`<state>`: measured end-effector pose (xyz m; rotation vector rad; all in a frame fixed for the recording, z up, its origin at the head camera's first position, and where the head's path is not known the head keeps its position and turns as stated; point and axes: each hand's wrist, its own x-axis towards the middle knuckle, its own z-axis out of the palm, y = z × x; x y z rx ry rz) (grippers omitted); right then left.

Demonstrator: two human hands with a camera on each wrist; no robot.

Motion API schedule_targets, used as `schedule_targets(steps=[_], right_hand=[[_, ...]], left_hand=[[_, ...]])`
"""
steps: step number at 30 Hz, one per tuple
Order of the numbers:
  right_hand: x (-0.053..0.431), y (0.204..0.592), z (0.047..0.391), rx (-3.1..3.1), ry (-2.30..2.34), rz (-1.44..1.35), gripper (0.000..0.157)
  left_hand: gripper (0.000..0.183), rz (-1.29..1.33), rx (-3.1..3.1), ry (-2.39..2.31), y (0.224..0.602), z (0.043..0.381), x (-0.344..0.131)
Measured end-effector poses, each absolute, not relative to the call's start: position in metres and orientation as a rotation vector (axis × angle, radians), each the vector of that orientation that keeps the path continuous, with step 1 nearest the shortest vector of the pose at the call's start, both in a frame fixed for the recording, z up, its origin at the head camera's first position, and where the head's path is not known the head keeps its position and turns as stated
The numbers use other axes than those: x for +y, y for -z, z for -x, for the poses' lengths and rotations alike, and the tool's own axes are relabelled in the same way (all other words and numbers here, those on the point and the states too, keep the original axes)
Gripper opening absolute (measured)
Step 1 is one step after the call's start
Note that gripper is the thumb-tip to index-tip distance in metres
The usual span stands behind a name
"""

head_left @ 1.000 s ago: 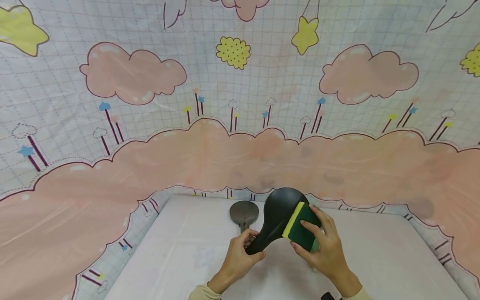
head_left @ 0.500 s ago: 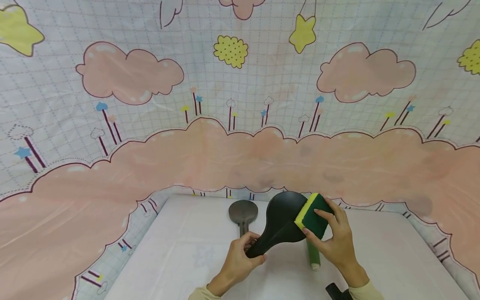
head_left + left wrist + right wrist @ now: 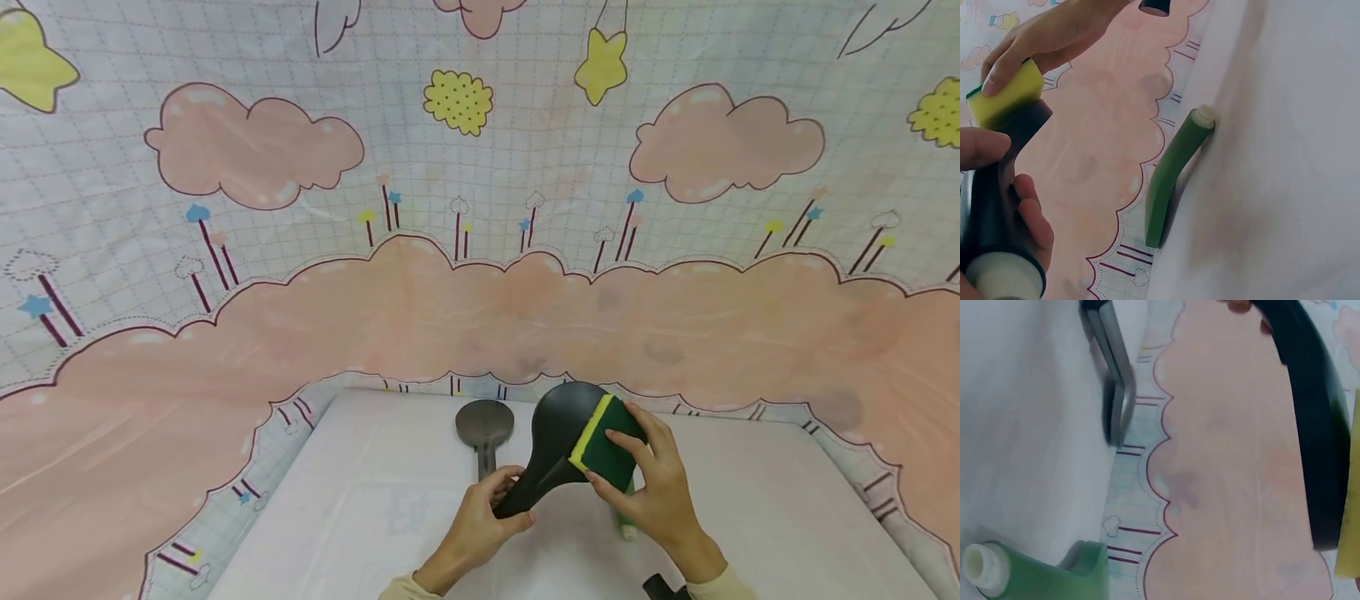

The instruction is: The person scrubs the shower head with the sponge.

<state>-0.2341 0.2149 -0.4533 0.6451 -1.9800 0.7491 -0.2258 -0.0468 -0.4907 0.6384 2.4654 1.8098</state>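
Observation:
My left hand (image 3: 478,515) grips the handle of a large black spoon (image 3: 558,429), holding its broad rounded head up and away from me. Fingers and thumb of my right hand (image 3: 663,492) pinch a sponge (image 3: 617,442), dark green on one face and yellow on the other. Its yellow side lies against the right part of the spoon's head. From the left wrist view, the handle (image 3: 988,206) ends in a cream-coloured cap, with the sponge (image 3: 1013,103) at the far end of the spoon.
A grey round-headed utensil (image 3: 485,423) lies on the white table (image 3: 360,483) behind my left hand. A green utensil (image 3: 1175,169) with a cream end lies below the sponge. Something black (image 3: 660,587) shows beside my right wrist. Patterned cloth (image 3: 480,325) rises behind the table.
My right hand slid the sponge out to the right edge of the spoon's head, then back left across it. My left hand has stayed nearly still, with the spoon dipping slightly.

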Motion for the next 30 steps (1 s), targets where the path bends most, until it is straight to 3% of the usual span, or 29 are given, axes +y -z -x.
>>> schedule_targets(steps=[24,30], right_hand=[[0.234,0.438,0.24,-2.042,-0.728,-0.557,0.073],[0.235,0.442,0.242,-2.014,-0.763,-0.563,0.069]], left_hand=[[0.058,-0.733,2.357,-1.852,0.497,0.227,-0.058],[0.058,-0.729,2.333,-1.871,0.497,0.227,-0.054]])
